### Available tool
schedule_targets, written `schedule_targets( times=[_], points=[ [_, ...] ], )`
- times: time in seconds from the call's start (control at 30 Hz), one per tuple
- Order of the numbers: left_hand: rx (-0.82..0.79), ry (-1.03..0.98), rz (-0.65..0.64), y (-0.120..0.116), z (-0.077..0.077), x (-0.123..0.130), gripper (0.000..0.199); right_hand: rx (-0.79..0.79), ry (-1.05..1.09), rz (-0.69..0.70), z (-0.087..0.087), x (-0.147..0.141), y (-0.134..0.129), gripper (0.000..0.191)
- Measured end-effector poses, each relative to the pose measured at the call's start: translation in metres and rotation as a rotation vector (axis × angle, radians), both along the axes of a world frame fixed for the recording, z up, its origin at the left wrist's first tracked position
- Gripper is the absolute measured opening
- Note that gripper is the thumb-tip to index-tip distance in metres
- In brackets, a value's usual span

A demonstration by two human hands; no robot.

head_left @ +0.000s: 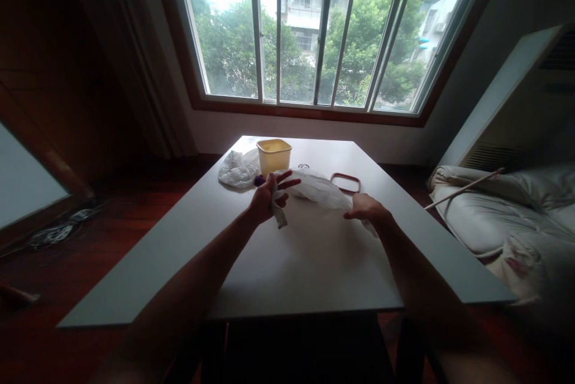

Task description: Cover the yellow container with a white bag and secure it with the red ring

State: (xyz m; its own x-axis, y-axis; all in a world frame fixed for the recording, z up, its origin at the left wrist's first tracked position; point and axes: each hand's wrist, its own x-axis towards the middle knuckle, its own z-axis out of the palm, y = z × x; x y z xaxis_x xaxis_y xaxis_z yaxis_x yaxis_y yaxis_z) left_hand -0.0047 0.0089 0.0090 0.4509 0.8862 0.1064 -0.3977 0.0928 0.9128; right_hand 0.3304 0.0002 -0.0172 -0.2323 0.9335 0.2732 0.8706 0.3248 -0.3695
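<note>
Well, clear plastic bag: it's drawn out between my two hands, above the far half of the white table; its long axis runs left to right, the right end slanting a little nearer to me.
Left hand: I have the bag's left end pinched in at the thumb side, a loose tail hanging below, while other fingers spread apart toward the right.
Right hand: my fingers are curled closed on the bag's right end, and a bit of film shows beneath.
Nearer hand: neither, as I judge it; each has one end, with the slack middle between them.
Beyond the left hand: yellow tub, upright and open-topped, with a purple object near its base and a crumpled white bag to its left.
Beyond the right hand: reddish-brown frame, lying flat.
</note>
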Motion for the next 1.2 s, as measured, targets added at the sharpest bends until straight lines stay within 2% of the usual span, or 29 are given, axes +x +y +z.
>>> schedule_targets(
  times=[0.07, 0.1, 0.2, 0.27, 0.33, 0.4, 0.47, 0.53, 0.6, 0.7, 0.8, 0.93, 1.0, 1.1, 1.2],
  points=[
    [0.035, -0.012, 0.027, -0.005, -0.003, 0.010, 0.062, -0.199, -0.060, 0.137, 0.008, -0.023, -0.008, 0.030],
    [0.051, -0.008, 0.030, -0.008, -0.004, 0.015, 0.062, -0.227, -0.081, 0.200, 0.013, -0.039, -0.013, 0.024],
    [0.102, 0.036, -0.025, -0.017, -0.009, 0.029, 0.065, -0.072, -0.042, 0.383, 0.018, -0.086, -0.024, 0.019],
    [0.130, 0.073, -0.118, -0.022, -0.011, 0.036, 0.068, -0.042, 0.071, 0.540, 0.014, -0.107, -0.028, 0.017],
    [0.135, 0.115, -0.223, -0.026, -0.011, 0.038, 0.068, -0.040, 0.168, 0.612, 0.006, -0.118, -0.028, 0.020],
    [0.121, 0.148, -0.279, -0.028, -0.008, 0.036, 0.067, -0.109, 0.262, 0.621, -0.001, -0.120, -0.027, 0.025],
    [0.114, 0.159, -0.273, -0.029, -0.006, 0.033, 0.066, -0.264, 0.378, 0.613, -0.005, -0.118, -0.026, 0.029],
    [0.126, 0.155, -0.248, -0.028, -0.004, 0.031, 0.067, -0.419, 0.464, 0.606, -0.003, -0.113, -0.027, 0.033],
    [0.151, 0.157, -0.244, -0.027, -0.005, 0.029, 0.069, -0.455, 0.472, 0.602, 0.005, -0.107, -0.029, 0.035],
    [0.202, 0.194, -0.260, -0.024, -0.009, 0.029, 0.070, -0.347, 0.452, 0.659, 0.019, -0.099, -0.032, 0.034],
    [0.244, 0.316, -0.291, -0.022, -0.016, 0.030, 0.057, -0.257, 0.537, 0.674, 0.029, -0.095, -0.035, 0.035],
    [0.296, 0.467, -0.324, -0.020, -0.026, 0.036, 0.044, -0.139, 0.582, 0.542, 0.033, -0.088, -0.033, 0.033],
    [0.356, 0.522, -0.277, -0.018, -0.030, 0.039, 0.043, -0.144, 0.574, 0.477, 0.035, -0.080, -0.031, 0.033],
    [0.502, 0.651, -0.107, -0.014, -0.036, 0.043, 0.037, -0.143, 0.566, 0.447, 0.037, -0.070, -0.028, 0.031],
    [0.616, 0.839, 0.038, -0.009, -0.042, 0.047, 0.033, -0.013, 0.505, 0.458, 0.036, -0.072, -0.029, 0.019]
  ],
)
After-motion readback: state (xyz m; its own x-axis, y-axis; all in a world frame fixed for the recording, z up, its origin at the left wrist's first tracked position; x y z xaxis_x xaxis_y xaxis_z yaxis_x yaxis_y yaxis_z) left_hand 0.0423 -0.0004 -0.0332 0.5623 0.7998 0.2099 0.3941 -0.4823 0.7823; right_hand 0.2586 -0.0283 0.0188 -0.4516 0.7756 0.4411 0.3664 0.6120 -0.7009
